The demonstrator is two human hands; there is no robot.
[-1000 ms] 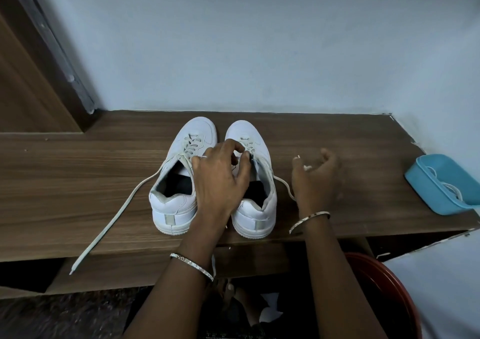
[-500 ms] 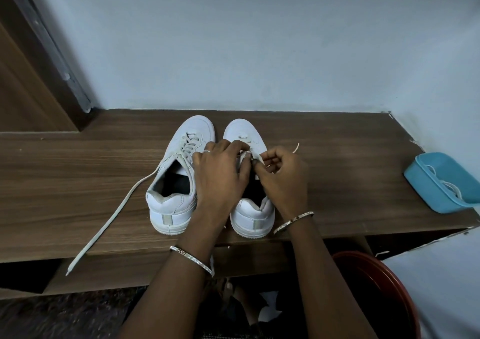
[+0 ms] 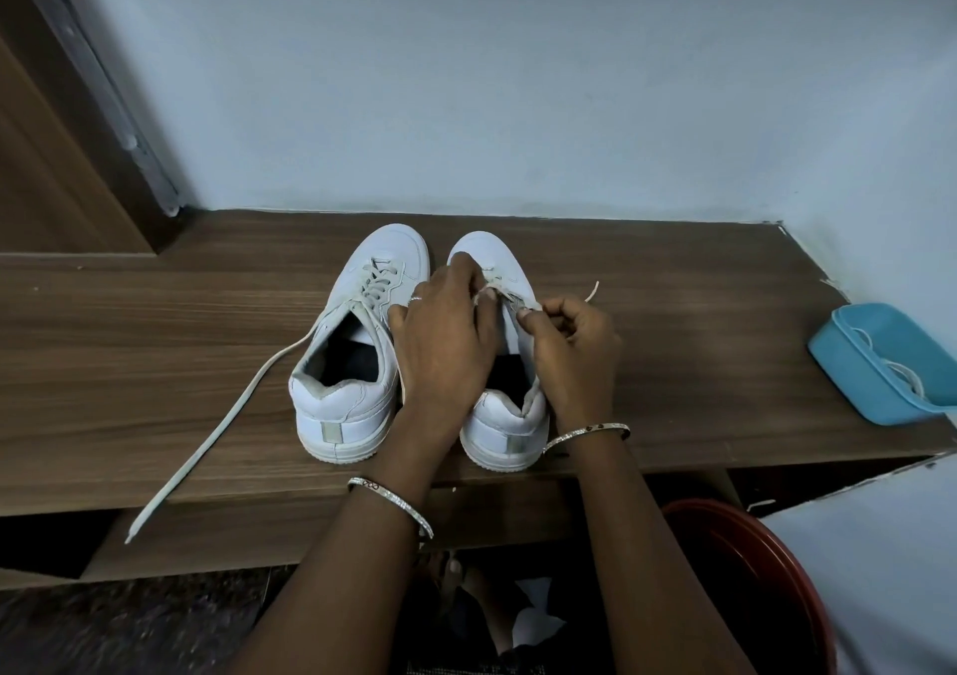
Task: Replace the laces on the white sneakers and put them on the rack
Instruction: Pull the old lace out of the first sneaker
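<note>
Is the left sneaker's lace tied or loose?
Loose. The lace runs through the eyelets of the left sneaker, but one end trails untied across the shelf and hangs past its front edge.

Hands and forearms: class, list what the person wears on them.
No sleeves show on either forearm. The left hand has a silver ring on one finger and a thin silver bangle at its wrist; the right hand wears a matching bangle.
</note>
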